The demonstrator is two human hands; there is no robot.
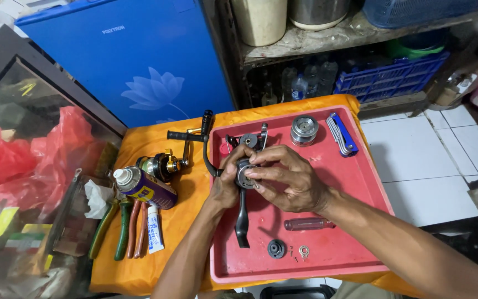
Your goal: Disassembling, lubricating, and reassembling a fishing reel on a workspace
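Over a red tray (360, 182), both hands work on a black fishing reel body (243, 182) with a long stem pointing toward me. My left hand (225, 185) grips the reel body from the left side. My right hand (286, 177) pinches its round grey side plate with the fingertips. On the tray lie a silver spool (304, 130), a blue folding key set (341, 134), a reddish clear screwdriver handle (308, 223), a black round cap (276, 248) and a small washer (304, 251) with tiny screws beside it.
An orange cloth (156, 138) covers the low table. Left of the tray lie a second black-and-gold reel (161, 165), a spray can (142, 186), a small tube (154, 228) and pliers (118, 227). A glass case with red bags (23, 160) stands left; a blue appliance (139, 61) and shelves behind.
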